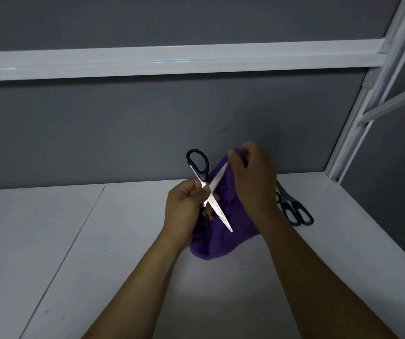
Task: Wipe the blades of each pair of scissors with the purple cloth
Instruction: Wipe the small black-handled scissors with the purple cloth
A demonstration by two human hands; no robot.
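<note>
So that each blade could be reached in turn, the black-handled scissors [208,192] were held spread wide above the bench [123,241], toward its back edge. They were grasped at the pivot and lower handle by the left grip [186,206], with its fingers curled tightly round them. One handle loop was pointed up and away; one blade was aimed down toward the front edge, and the other was angled up to the right. The purple cloth [223,238] was pinched over the tip of that upper blade by the right grip [250,177], thumb and fingers closed on the fabric. The rest of the cloth was draped behind the scissors; whether it touched the bench could not be told. The right wrist was bent down over the blade, a pose judged suited to a stroke along the steel. A second pair of scissors [294,211] was seen lying flat near the bench's right edge, just beside the right forearm.
</note>
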